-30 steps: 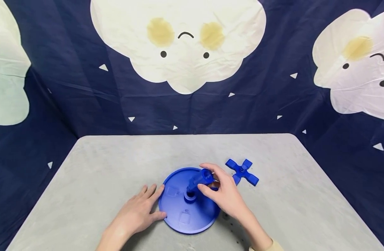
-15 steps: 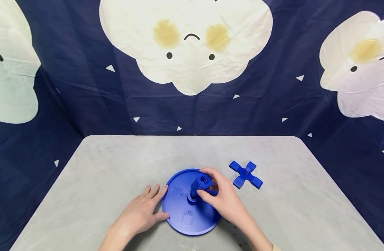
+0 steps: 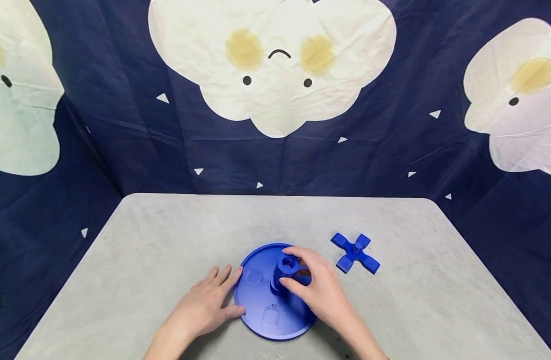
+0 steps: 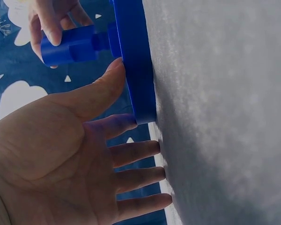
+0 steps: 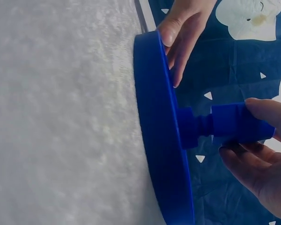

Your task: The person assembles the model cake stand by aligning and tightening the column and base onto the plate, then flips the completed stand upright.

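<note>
A round blue disc [image 3: 257,315] with a low rim and a raised collar at its middle lies flat on the table. Over that collar my right hand [image 3: 322,287] grips a hollow blue cylinder [image 3: 286,265] between thumb and fingers. The cylinder stands upright, its round opening facing up. In the right wrist view, its narrower, grooved lower end [image 5: 205,125] meets the collar [image 5: 187,127]. My left hand [image 3: 203,302] lies at the disc's left side, fingers spread and straight, with thumb and index fingertip touching the rim. Its other fingertips rest on the table, as the left wrist view shows.
A blue four-armed cross piece [image 3: 355,252] with a short peg at its centre lies on the grey table [image 3: 176,225], to the right of and behind the disc. A dark blue cloth [image 3: 234,160] with white clouds hangs behind the table and at its sides.
The cylinder has gone from tilted to upright over the collar, my right hand turning with it. My left hand has kept its place at the rim. The head view has shifted slightly.
</note>
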A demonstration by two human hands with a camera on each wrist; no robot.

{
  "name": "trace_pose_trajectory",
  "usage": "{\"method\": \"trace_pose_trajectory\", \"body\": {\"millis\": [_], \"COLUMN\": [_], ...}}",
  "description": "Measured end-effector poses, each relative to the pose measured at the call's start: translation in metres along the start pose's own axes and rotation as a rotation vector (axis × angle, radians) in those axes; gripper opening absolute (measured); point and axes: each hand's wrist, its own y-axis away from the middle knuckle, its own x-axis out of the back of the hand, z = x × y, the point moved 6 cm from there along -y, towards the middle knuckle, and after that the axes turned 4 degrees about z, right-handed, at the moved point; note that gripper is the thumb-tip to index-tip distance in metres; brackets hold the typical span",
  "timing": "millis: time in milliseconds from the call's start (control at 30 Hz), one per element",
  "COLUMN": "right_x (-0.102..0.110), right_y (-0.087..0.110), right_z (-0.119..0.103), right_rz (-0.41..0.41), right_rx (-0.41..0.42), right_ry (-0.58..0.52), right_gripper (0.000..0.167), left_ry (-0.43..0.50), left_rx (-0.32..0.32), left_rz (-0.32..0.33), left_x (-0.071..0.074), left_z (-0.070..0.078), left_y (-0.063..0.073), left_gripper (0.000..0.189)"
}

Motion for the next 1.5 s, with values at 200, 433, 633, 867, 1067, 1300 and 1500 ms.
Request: {"method": "trace_pose_trajectory", "body": {"millis": [200, 433, 633, 867, 1067, 1300, 1500], "right_x": [-0.006, -0.009, -0.012, -0.013, -0.012, -0.008, -0.008], "right_y": [-0.001, 0.001, 0.003, 0.004, 0.004, 0.003, 0.002], "right_z": [-0.001, 0.003, 0.007, 0.011, 0.013, 0.013, 0.013], "right_rz": [-0.011, -0.046, -0.105, -0.134, -0.113, -0.103, -0.108], "right_rx": [0.045, -0.006, -0.072, -0.109, -0.122, -0.113, -0.089], "right_ry": [0.031, 0.000, -0.030, -0.043, -0.058, -0.010, 0.025], "right_gripper": [0.055, 0.048, 0.036, 0.037, 0.037, 0.037, 0.037], "left_ry": [-0.015, -0.004, -0.006, -0.009, -0.014, -0.014, -0.010], "left_rx": [0.002, -0.002, -0.002, -0.001, 0.003, -0.001, -0.001], "left_rz": [-0.008, -0.013, -0.019, -0.018, -0.016, -0.009, -0.014], "left_x": [0.003, 0.001, 0.000, -0.002, -0.003, -0.003, -0.003], "left_z": [0.001, 0.001, -0.001, -0.001, -0.001, 0.000, -0.001], "left_y": [-0.003, -0.003, -0.002, -0.002, -0.002, -0.001, -0.001], "left_gripper": [0.085, 0.085, 0.085, 0.085, 0.085, 0.085, 0.086]}}
